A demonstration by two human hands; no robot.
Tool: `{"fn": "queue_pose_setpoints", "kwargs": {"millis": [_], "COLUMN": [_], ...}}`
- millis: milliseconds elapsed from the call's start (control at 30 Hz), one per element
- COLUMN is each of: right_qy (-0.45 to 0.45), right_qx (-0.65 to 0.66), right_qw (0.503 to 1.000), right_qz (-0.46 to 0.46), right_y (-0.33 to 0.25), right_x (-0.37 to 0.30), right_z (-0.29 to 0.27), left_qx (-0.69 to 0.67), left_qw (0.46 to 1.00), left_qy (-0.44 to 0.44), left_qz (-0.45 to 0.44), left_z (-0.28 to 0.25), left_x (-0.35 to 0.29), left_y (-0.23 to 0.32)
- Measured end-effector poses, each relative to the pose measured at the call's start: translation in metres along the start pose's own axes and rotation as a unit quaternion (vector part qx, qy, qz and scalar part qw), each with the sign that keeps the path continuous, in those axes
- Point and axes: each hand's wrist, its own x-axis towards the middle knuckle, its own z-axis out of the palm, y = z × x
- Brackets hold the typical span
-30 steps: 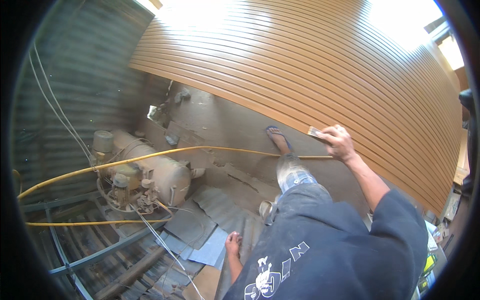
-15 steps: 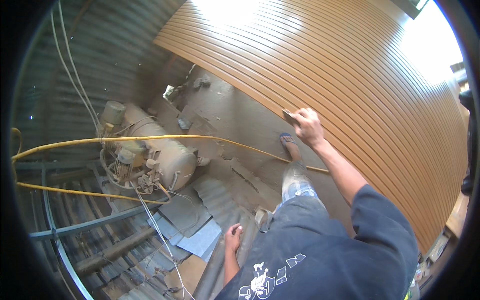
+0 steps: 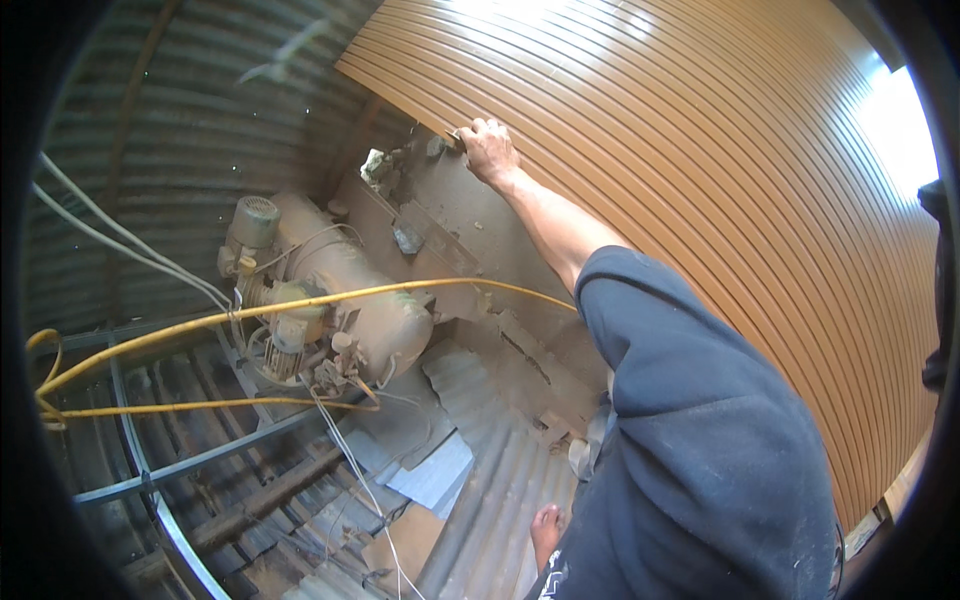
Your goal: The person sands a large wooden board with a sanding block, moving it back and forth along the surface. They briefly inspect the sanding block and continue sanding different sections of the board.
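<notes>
My right hand [image 3: 490,148] reaches far forward along the lower left edge of a large brown ribbed panel [image 3: 640,190]. Its fingers are closed on a small flat piece [image 3: 455,137], mostly covered by the hand, which lies against the panel's edge. What the piece is made of does not show. My left hand [image 3: 546,527] hangs low beside my dark shirt, over grey corrugated sheets [image 3: 500,500]. Its fingers look curled together with nothing visible in them, and the shirt hides part of the arm.
A dusty air compressor [image 3: 345,275] stands on the left, with a yellow hose [image 3: 330,297] crossing in front of it. Metal framing [image 3: 215,458] and stacked strips lie at lower left. White cables [image 3: 130,240] hang near the corrugated wall [image 3: 90,190]. Rubble [image 3: 378,168] lies near the panel's far corner.
My right hand has slid forward and left along the panel's edge, still holding the flat piece. The view has shifted, my left hand now shows further right, and my foot has gone from view.
</notes>
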Motion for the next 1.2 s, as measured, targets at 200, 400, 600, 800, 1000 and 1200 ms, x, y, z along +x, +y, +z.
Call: {"fn": "queue_pose_setpoints", "kwargs": {"millis": [200, 400, 600, 800, 1000, 1200], "right_qy": [0.022, 0.008, 0.010, 0.040, 0.038, 0.045], "right_qx": [0.005, -0.066, -0.115, -0.072, -0.054, -0.049], "right_qw": [1.000, 0.998, 0.985, 0.992, 0.998, 0.997], "right_qz": [-0.011, 0.009, 0.128, 0.091, 0.014, 0.029], "right_y": [0.018, 0.068, 0.103, 0.121, 0.119, 0.096], "right_x": [-0.119, -0.402, -0.658, -0.726, -0.574, -0.448], "right_z": [-0.065, -0.255, -0.419, -0.454, -0.358, -0.263], "left_qx": [0.128, 0.152, 0.240, 0.461, 0.305, 0.198], "left_qw": [0.988, 0.974, 0.950, 0.854, 0.911, 0.969], "left_qy": [-0.007, -0.027, -0.118, -0.156, -0.101, -0.038], "left_qz": [0.089, 0.167, 0.162, 0.184, 0.260, 0.141], "left_z": [0.014, -0.011, 0.005, 0.010, 0.001, -0.018], "left_x": [0.034, 0.093, 0.102, 0.079, 0.060, 0.050], "left_y": [0.029, 0.002, 0.012, -0.021, 0.010, -0.053]}}
